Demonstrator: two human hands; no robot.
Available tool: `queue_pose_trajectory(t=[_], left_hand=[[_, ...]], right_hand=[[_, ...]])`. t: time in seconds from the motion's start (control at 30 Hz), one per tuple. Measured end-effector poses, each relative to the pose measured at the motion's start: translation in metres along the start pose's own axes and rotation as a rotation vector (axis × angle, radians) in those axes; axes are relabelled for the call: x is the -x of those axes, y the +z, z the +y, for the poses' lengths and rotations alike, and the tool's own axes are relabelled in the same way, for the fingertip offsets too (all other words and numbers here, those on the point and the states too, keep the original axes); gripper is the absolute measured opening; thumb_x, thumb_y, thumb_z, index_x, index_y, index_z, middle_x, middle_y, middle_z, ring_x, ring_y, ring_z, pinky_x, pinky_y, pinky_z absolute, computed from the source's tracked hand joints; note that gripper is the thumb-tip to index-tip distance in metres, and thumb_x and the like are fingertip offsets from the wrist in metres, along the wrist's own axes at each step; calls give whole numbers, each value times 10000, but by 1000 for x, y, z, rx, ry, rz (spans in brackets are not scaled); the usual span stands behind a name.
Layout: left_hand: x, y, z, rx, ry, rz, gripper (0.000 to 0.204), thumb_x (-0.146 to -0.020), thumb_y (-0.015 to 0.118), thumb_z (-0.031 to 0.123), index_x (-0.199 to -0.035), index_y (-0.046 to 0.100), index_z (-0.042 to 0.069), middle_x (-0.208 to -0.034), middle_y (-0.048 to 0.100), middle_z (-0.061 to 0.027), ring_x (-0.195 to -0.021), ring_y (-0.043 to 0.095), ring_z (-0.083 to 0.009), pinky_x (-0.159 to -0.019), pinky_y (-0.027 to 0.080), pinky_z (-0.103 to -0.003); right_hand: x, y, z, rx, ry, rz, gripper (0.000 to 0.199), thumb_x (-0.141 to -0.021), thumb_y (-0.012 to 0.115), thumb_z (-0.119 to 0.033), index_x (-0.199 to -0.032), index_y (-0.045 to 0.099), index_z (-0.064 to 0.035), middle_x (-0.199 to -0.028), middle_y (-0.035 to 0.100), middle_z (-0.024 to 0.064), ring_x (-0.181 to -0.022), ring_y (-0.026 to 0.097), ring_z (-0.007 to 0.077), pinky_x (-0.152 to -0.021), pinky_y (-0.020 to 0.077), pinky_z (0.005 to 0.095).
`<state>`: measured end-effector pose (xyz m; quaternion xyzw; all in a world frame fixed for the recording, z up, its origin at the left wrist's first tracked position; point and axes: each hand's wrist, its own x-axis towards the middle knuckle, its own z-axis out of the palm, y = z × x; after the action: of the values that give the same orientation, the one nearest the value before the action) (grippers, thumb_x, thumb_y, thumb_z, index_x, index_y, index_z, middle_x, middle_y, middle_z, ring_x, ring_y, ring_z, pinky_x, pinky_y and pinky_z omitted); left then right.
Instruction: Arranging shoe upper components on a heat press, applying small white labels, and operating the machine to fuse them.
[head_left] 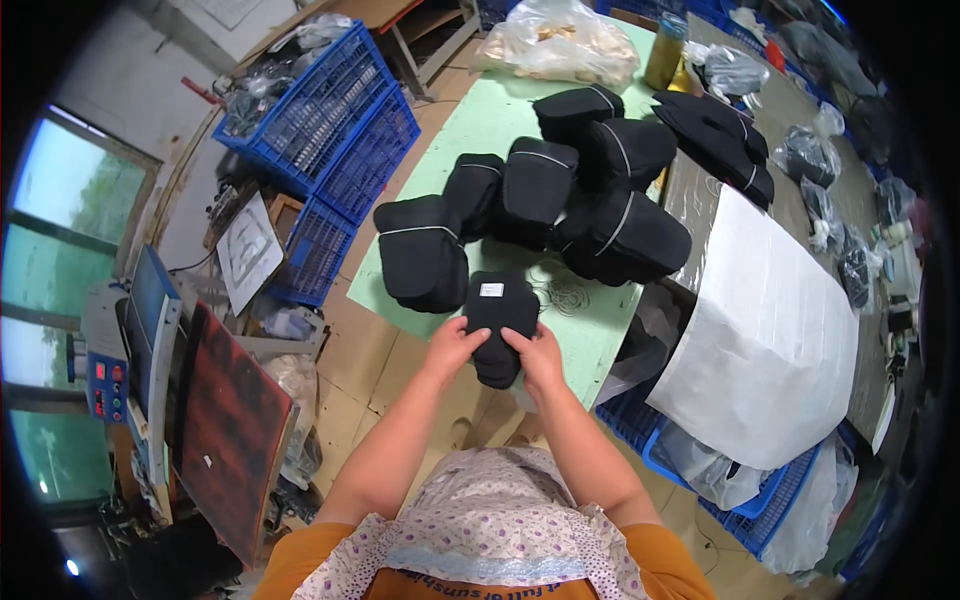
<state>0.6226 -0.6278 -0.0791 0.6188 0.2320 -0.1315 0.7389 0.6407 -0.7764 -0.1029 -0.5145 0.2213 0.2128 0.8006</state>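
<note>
Green tabletop [480,125] lies ahead; my left hand [452,347] and right hand [538,357] both clamp fingers on the near black pouch [498,322], a black pile [560,195] farther off.

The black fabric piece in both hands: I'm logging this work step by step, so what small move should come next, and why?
Probably set the black fabric piece forward onto the green table, beside the pile of black pieces. Both the left hand and right hand grip its lower end at the table's near edge, and similar pieces already lie stacked just beyond.
</note>
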Motion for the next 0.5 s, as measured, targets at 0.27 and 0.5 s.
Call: queue_pose_trajectory(t=[0.27, 0.5], left_hand=[[76, 9, 8, -156, 237, -57, 362, -778, 672, 69, -1107, 544, -11, -936, 591, -33, -786, 556, -88, -722, 466, -228], [151, -78, 55, -598, 708, 344, 350, -731, 717, 233, -980, 584, 26, -857, 547, -111, -667, 562, -269, -580, 459, -329]], right_hand=[[84, -14, -31, -108, -88, -331, 685, -670, 673, -105, -1278, 375, -3, -1170, 527, 123, -1056, 545, 244, -913, 448, 355], [130, 80, -10, -73, -68, -496, 730, -673, 672, -179, -1300, 344, 1, -1219, 498, 138, -1102, 520, 280, -943, 434, 381]])
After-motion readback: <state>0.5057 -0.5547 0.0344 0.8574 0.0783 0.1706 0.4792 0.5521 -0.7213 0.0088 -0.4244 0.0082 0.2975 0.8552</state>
